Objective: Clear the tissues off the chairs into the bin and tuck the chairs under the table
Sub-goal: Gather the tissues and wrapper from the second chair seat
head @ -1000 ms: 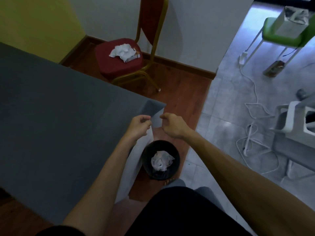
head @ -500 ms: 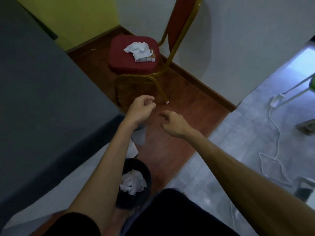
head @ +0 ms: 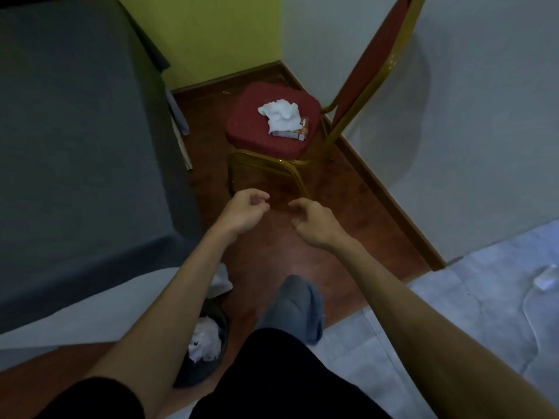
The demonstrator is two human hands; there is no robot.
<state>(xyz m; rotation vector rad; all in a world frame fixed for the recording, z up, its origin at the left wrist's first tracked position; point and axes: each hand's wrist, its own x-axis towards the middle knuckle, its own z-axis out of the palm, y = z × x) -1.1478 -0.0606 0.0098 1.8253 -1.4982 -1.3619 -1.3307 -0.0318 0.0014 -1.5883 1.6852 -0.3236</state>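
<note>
A red chair with a gold frame (head: 257,128) stands in the corner ahead of me. On its seat lies a crumpled white tissue (head: 281,114), partly covering a small flat packet (head: 298,133). My left hand (head: 245,214) and my right hand (head: 314,222) hover side by side short of the chair's front legs, both empty with fingers loosely curled. The black bin (head: 193,370) sits on the floor under my left forearm, with white tissues (head: 204,343) inside it.
The grey-clothed table (head: 75,146) fills the left side, its cloth hanging to the floor. White walls (head: 484,116) close in behind and right of the chair. Grey tiles (head: 453,328) lie to the right, with a small white scrap (head: 547,278) on them. My leg (head: 290,306) steps forward.
I have moved away from the bin and toward the red chair, which now looks nearer. Both hands left the table corner and stay empty, held out in front.
</note>
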